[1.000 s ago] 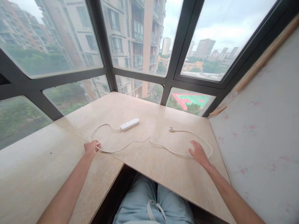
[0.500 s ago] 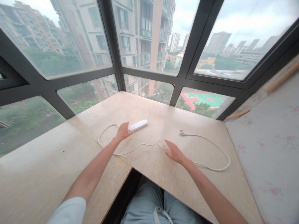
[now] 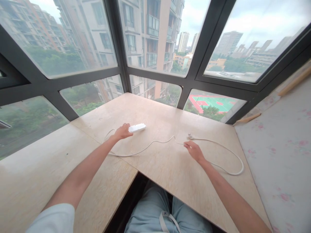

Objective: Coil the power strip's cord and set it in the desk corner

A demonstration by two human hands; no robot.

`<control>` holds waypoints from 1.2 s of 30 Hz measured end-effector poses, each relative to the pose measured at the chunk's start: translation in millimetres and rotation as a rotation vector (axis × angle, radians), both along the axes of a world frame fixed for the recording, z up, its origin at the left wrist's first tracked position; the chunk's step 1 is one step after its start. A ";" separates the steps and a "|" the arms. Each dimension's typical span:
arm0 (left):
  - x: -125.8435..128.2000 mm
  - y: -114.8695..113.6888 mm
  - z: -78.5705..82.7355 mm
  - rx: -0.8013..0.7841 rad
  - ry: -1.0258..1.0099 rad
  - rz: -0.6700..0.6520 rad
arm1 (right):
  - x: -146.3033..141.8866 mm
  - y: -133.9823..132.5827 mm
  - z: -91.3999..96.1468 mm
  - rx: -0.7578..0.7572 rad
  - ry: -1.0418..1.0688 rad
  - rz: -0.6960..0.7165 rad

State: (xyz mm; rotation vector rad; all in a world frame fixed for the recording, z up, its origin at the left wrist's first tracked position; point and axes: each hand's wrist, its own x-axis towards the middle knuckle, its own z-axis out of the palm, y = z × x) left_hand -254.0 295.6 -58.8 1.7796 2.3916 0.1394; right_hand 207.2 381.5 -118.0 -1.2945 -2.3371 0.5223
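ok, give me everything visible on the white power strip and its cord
The power strip is a slim white bar, plastic by the look, lying flat on the pale wooden desk near the window. The left hand rests on its near end; whether it grips is unclear. Its white cord leaves under that hand, curves across the board and loops right to a plug lying flat. The right hand sits on the cord just short of the plug.

Bright window (image 3: 155,35) daylight, soft shadows (edges bowed), sharp focus
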 end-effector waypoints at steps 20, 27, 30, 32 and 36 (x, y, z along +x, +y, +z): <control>54.1 -76.2 58.8 0.003 -1.031 -0.023 | -21.8 10.6 12.8 0.097 0.047 -0.169; 117.8 -73.1 41.5 0.217 -1.428 0.194 | -84.5 -88.9 -2.8 0.068 0.065 0.332; 138.3 -67.9 29.6 0.267 -1.482 0.197 | -102.3 -108.8 -6.6 -0.061 0.174 0.461; 148.5 -65.8 21.6 0.275 -1.396 0.179 | -107.9 -111.2 -2.2 -0.134 0.327 0.403; 163.6 -64.8 15.2 0.272 -1.003 0.039 | -103.9 -104.0 27.0 0.105 0.460 0.171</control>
